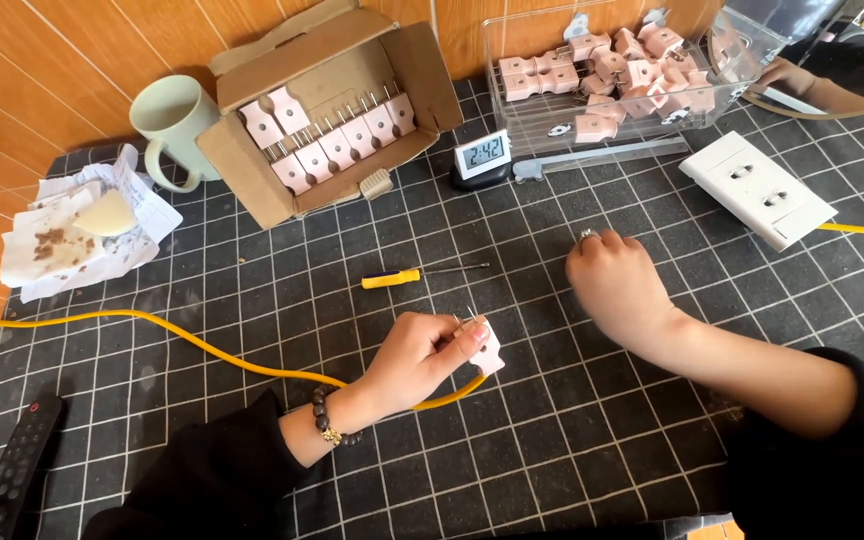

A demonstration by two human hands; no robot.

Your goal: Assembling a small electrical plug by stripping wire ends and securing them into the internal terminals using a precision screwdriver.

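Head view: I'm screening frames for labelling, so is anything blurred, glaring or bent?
Head view: even, soft lighting; the left hand holding the pink plug is sharp; the right hand looks slightly soft; mild glare on the clear plastic bin; the grid mat lines bow toward the edges, a wide-lens effect.

cutting mat: matt black, white grid, smooth
pink plug: smooth plastic, metal pins
yellow cable: glossy plastic sheath
cardboard box: matt brown card
clear bin: glossy transparent plastic
wall: varnished wood planks
mug: smooth pale green, slightly glossy
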